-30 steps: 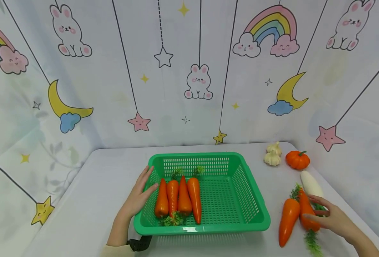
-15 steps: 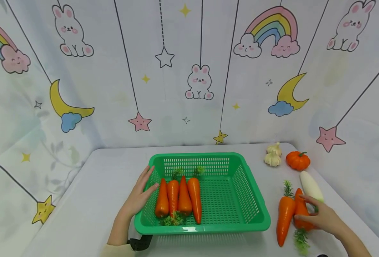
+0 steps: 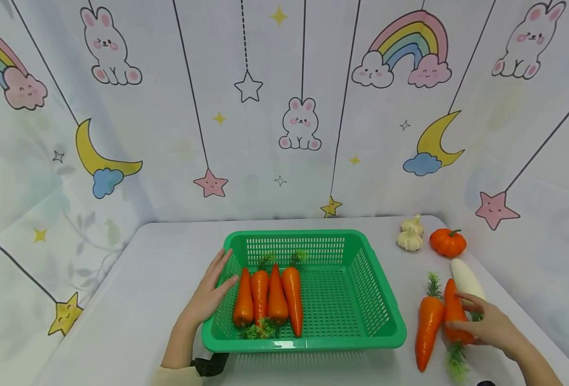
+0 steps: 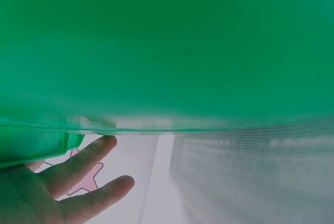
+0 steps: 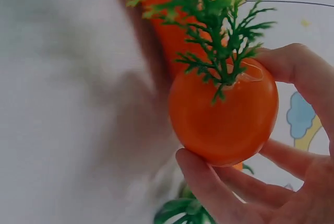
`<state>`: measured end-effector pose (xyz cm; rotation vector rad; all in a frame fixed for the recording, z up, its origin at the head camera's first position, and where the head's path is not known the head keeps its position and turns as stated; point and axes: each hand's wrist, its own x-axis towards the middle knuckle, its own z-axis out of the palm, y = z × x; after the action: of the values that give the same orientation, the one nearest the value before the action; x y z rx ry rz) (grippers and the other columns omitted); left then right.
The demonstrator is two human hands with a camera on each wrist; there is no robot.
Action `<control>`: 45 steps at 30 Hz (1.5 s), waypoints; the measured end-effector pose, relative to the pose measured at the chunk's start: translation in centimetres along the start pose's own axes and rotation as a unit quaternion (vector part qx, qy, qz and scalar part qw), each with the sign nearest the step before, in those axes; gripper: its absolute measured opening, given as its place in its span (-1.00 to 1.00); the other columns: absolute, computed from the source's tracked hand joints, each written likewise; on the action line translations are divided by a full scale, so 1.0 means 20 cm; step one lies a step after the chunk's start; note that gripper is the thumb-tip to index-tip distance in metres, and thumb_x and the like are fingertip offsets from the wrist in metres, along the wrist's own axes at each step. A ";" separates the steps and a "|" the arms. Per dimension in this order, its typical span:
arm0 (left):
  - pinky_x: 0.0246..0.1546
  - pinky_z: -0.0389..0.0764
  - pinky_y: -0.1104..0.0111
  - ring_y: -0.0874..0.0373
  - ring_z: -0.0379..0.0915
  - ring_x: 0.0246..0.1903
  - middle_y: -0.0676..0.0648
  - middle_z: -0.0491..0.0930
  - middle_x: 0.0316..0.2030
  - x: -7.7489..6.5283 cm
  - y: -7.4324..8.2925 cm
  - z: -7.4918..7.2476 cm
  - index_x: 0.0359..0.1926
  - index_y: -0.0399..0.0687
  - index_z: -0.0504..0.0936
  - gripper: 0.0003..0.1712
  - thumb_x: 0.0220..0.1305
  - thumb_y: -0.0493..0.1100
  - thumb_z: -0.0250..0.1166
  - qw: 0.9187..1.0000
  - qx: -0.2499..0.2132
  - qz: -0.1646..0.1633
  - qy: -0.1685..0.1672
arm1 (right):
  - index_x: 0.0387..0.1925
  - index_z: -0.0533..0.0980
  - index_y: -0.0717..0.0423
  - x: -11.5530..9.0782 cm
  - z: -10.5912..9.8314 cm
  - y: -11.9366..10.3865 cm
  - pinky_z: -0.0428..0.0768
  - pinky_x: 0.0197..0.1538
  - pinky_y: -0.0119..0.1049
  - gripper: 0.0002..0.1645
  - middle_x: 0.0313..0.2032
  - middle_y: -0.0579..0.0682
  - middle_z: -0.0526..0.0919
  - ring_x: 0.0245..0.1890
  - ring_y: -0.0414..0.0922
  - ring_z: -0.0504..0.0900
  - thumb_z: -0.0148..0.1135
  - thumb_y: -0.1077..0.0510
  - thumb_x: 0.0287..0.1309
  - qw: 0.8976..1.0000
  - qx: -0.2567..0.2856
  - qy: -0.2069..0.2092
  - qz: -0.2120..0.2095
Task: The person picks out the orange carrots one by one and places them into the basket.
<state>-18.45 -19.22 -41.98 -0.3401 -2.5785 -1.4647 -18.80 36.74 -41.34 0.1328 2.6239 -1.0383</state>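
Observation:
My right hand (image 3: 494, 321) grips a carrot (image 3: 453, 305) at the right of the table, tip pointing away from me. In the right wrist view, thumb and fingers curl around the thick end of this carrot (image 5: 222, 119), where green leaves sprout. Close to its left lies a second carrot (image 3: 429, 321) with its leafy end at the far side. My left hand (image 3: 208, 296) rests with extended fingers on the left rim of a green basket (image 3: 308, 343). Several carrots (image 3: 277, 303) lie side by side in the basket's left half. Green plastic fills most of the left wrist view.
Just beyond my right hand is a white radish (image 3: 466, 277), partly covered by the fingers. Farther back sit a small orange pumpkin (image 3: 447, 243) and garlic bulbs (image 3: 410, 237). A patterned cloth (image 3: 265, 134) hangs behind and beside the table.
My right hand and its carrot have shifted left, then slightly away from me. The neighbouring carrot has turned a little and slid left. My left hand and the basket stay in place.

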 end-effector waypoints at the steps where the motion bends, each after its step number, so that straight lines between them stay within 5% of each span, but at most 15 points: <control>1: 0.11 -0.08 -0.32 -0.24 -0.30 0.34 -0.20 -0.22 0.40 0.00 0.00 0.00 0.41 -0.08 -0.01 -0.26 0.33 0.01 0.05 1.000 0.000 0.000 0.000 | 0.28 -0.04 0.46 -0.01 -0.01 -0.01 0.62 -0.32 -0.14 0.08 0.08 0.63 0.15 -0.29 0.01 0.57 0.30 -0.11 0.02 1.000 0.001 0.005 -0.001; 9: 0.11 -0.08 -0.31 -0.24 -0.30 0.34 -0.21 -0.21 0.40 0.00 0.00 0.00 0.41 -0.08 -0.02 -0.27 0.33 -0.05 0.06 1.000 0.002 0.000 0.001 | 0.32 -0.06 0.37 -0.05 -0.06 -0.12 0.61 -0.26 -0.07 -0.01 0.13 0.59 0.12 -0.08 0.37 0.41 0.19 -0.10 0.14 0.999 -0.002 0.030 -0.046; 18: 0.11 -0.09 -0.32 -0.24 -0.31 0.34 -0.22 -0.21 0.40 0.00 0.00 0.00 0.41 -0.07 -0.01 -0.26 0.33 0.01 0.06 1.000 -0.002 -0.001 0.002 | 0.36 -0.03 0.21 -0.09 -0.02 -0.33 0.63 -0.32 -0.16 -0.09 0.17 0.49 0.14 -0.12 0.20 0.48 0.23 0.06 0.13 0.989 0.054 0.043 -0.134; 27: 0.11 -0.09 -0.31 -0.23 -0.31 0.34 -0.20 -0.22 0.40 0.00 0.00 0.00 0.41 -0.07 -0.01 -0.27 0.33 -0.02 0.06 1.000 -0.002 -0.003 -0.001 | 0.34 0.07 0.20 -0.11 0.03 -0.53 0.63 -0.33 -0.19 -0.14 0.15 0.46 0.24 -0.14 0.19 0.51 0.27 0.14 0.09 0.974 0.045 0.064 -0.213; 36: 0.12 -0.08 -0.31 -0.23 -0.32 0.34 -0.19 -0.23 0.40 0.00 -0.01 0.00 0.42 -0.05 -0.02 -0.27 0.33 -0.03 0.06 1.000 0.003 -0.001 0.001 | 0.32 0.15 0.17 -0.11 0.13 -0.70 0.60 -0.30 -0.33 -0.20 0.15 0.37 0.30 -0.16 0.11 0.52 0.27 0.16 0.09 0.962 0.069 0.052 -0.260; 45: 0.12 -0.08 -0.31 -0.22 -0.32 0.35 -0.19 -0.23 0.40 0.00 -0.01 0.01 0.42 -0.02 -0.02 -0.26 0.33 0.02 0.06 1.000 0.002 -0.004 0.001 | 0.33 0.13 0.11 -0.08 0.26 -0.80 0.59 -0.28 -0.32 -0.18 0.21 0.35 0.23 -0.12 0.10 0.50 0.27 0.15 0.08 0.959 0.111 0.011 -0.260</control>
<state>-18.58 -19.18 -42.14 -0.3295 -2.5833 -1.4622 -19.07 21.47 -33.97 -0.5282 2.6123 -1.5000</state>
